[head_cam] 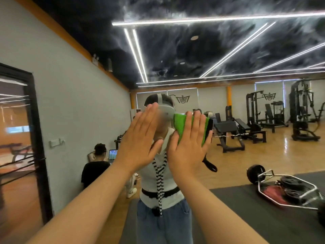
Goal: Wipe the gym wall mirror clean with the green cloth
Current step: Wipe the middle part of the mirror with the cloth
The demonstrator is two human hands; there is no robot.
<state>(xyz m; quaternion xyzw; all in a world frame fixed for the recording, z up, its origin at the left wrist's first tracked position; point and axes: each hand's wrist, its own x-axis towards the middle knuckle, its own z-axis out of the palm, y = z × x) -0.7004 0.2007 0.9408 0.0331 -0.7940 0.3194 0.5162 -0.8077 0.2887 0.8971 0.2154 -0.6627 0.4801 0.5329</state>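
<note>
The wall mirror [228, 155] fills the view and reflects the gym and a person wearing a head camera. My right hand [188, 147] presses the folded green cloth [181, 125] flat against the glass at about head height, fingers straight and spread. A black strap hangs from the cloth's right edge. My left hand [140, 138] is raised just left of it, palm toward the mirror with straight fingers, holding nothing; whether it touches the glass is unclear.
A black-framed doorway [37, 147] stands at the left. The mirror reflects weight benches [233, 131], cable machines [299, 106], a hex bar with plates [288, 189] on a dark mat, and a seated person [96, 166] by the wall.
</note>
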